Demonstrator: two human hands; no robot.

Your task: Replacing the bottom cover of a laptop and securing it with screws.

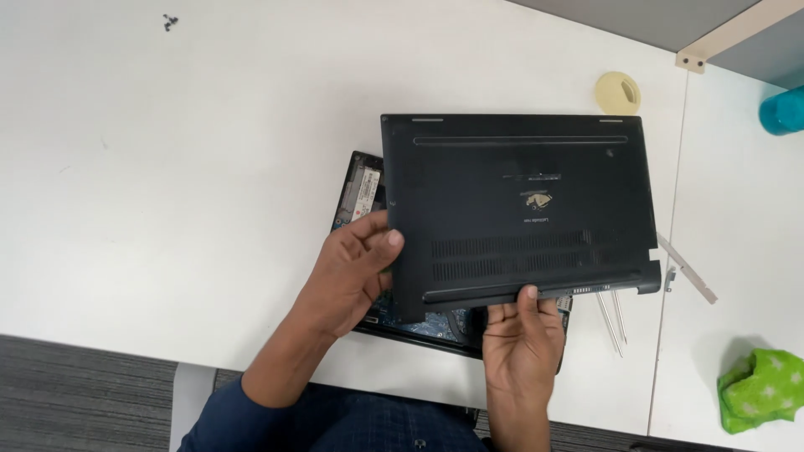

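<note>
Black bottom cover (519,209) of a laptop, held flat above the white table (193,167), vent slots and rubber strips facing up. Left hand (352,268) grips the cover's left edge, thumb on top, fingers curled under. Right hand (521,343) grips the near edge, thumb pressed on the top face, fingers underneath. Both hands closed on the cover.

Under the cover, just left and near: the opened laptop body (368,201), circuit boards showing, resting on the table; most of it hidden by the cover.

Right of the cover: two thin metal tools (613,322) on the table near the right hand. Far side: a pale yellow round thing (618,92) just beyond the cover's far edge. Near right corner: green cloth (758,389). Far right: teal cup (783,110), partly cut off. Far left: small cluster of dark screws (170,23), well apart from everything.
</note>
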